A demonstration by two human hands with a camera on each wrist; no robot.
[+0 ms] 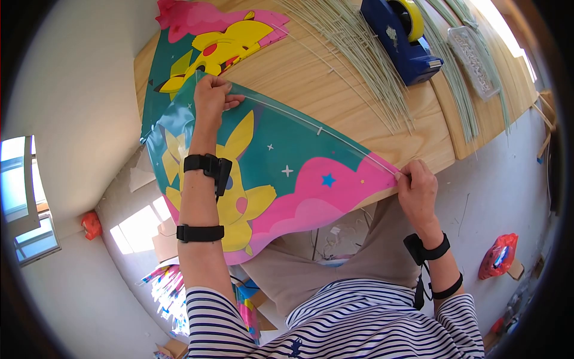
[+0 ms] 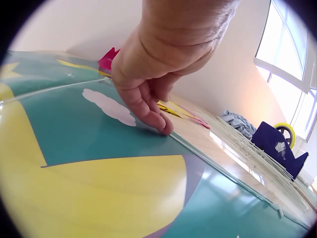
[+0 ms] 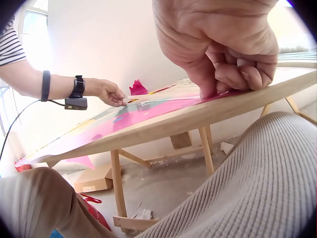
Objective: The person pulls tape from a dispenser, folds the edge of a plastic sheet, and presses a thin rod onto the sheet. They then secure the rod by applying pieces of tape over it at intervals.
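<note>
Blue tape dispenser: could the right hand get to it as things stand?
Probably yes, once freed: the right hand pinches the thin rod at the pink tip of the kite, at the table edge. Only flat loose sticks lie between it and the tape dispenser.

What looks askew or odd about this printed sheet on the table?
The thin white rod bows in a curve across the teal, pink and yellow printed plastic sheet, pinched at its ends by the left hand and right hand. The sheet's lower part hangs off the edge of the wooden table. Nothing looks torn or spilled.
</note>
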